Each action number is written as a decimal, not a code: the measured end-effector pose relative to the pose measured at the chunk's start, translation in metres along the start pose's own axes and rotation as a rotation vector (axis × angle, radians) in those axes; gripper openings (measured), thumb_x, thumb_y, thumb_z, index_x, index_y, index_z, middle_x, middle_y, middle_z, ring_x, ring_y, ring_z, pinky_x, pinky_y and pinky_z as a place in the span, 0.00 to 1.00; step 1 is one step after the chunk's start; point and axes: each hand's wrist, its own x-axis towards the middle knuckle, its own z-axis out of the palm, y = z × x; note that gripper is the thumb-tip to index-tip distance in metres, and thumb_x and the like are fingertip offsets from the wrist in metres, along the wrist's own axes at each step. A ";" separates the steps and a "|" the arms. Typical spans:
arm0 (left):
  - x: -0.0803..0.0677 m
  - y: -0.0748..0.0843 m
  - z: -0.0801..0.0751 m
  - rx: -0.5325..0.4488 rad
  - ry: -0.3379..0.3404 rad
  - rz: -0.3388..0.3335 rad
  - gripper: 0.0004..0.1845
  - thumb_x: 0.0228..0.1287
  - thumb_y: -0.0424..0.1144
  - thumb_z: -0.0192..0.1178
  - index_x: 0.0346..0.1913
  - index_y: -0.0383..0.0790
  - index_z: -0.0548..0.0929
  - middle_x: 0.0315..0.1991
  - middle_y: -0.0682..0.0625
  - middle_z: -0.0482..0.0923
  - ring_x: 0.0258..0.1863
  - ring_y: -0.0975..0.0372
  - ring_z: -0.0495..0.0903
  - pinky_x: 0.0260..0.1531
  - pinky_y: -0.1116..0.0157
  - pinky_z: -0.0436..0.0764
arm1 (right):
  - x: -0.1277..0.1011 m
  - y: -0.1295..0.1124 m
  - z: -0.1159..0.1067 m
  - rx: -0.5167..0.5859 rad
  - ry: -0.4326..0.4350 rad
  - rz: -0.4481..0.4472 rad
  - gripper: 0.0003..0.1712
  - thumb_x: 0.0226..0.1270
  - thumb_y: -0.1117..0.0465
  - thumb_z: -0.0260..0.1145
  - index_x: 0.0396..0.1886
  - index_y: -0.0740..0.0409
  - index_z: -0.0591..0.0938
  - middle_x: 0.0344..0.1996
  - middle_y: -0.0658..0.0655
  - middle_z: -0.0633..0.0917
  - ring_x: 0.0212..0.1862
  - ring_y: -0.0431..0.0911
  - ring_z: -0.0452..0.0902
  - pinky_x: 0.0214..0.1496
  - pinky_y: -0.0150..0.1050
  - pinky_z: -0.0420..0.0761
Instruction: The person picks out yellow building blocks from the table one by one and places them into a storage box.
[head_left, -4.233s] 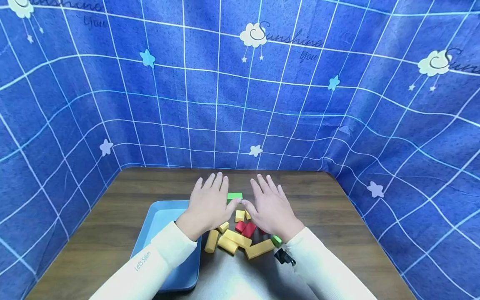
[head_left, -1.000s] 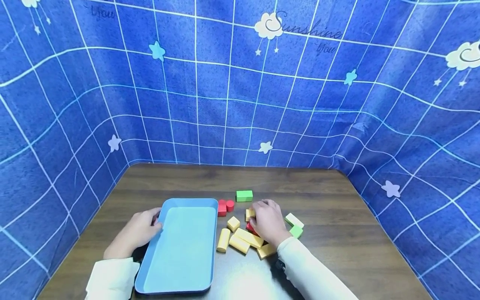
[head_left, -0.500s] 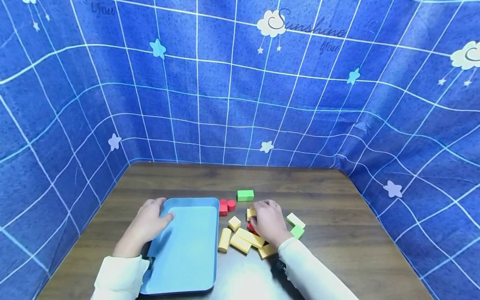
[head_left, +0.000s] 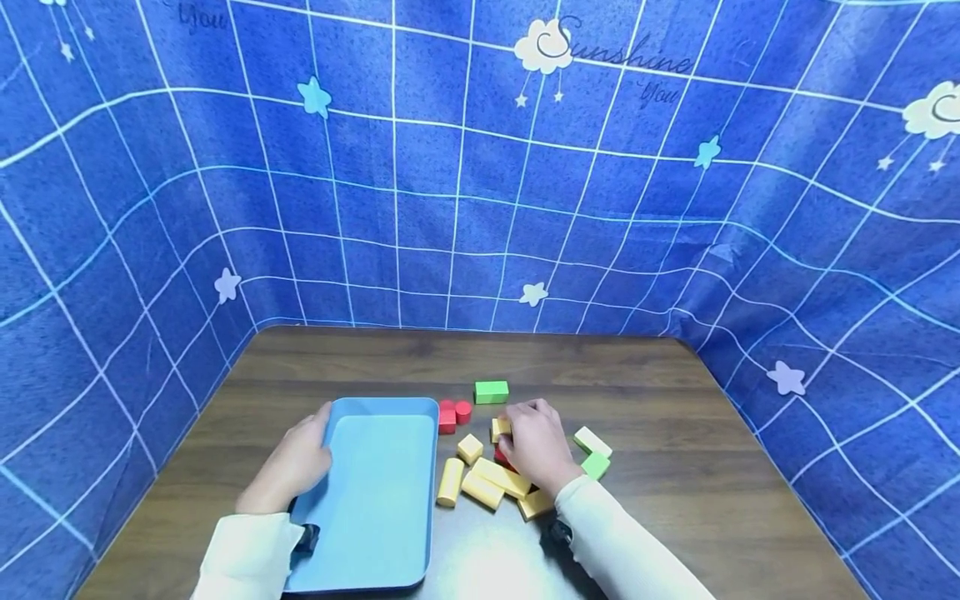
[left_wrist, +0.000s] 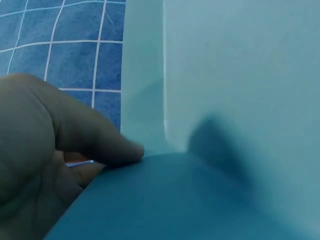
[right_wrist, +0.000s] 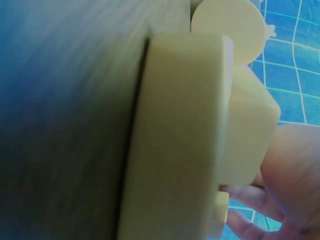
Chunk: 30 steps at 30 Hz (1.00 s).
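The left hand [head_left: 291, 467] is gripping the left rim of the blue tray [head_left: 375, 500]; the left wrist view is showing the thumb [left_wrist: 95, 140] curling over the rim and pressing onto the inside wall while the other fingers are tucking underneath. The tray is lying on the counter [head_left: 675, 433] with its long axis running from 12 to 6 o'clock, and nothing is sitting inside it.

The right hand [head_left: 534, 446] is resting knuckles-up on the heap of blocks just beside the tray's right wall, at 3 o'clock from the tray. Its fingers are curling down at the far edge of the heap, around a small yellow block [head_left: 499, 427] at about 11 o'clock from the knuckles; the right wrist view, very close and blurred, is showing pale yellow blocks [right_wrist: 175, 140] pressing against the fingertips [right_wrist: 250, 217], so the hand is probably pinching one, though I cannot tell for certain.

Around that hand, long yellow blocks [head_left: 483, 483] are lying at 7 o'clock, two green blocks [head_left: 594, 454] at 3 o'clock, a green brick [head_left: 491, 391] at 12 o'clock and red pieces [head_left: 452, 413] at 10 o'clock, between the heap and the tray's far corner. The right hand is much the nearer to every block; the tray is lying to its 9 o'clock.
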 end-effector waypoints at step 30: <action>-0.001 0.003 0.004 0.091 0.015 -0.006 0.37 0.65 0.24 0.46 0.77 0.18 0.53 0.73 0.21 0.62 0.71 0.29 0.64 0.69 0.33 0.67 | 0.007 -0.038 -0.030 0.017 0.073 -0.154 0.16 0.62 0.54 0.73 0.50 0.47 0.88 0.46 0.46 0.89 0.50 0.48 0.77 0.65 0.52 0.75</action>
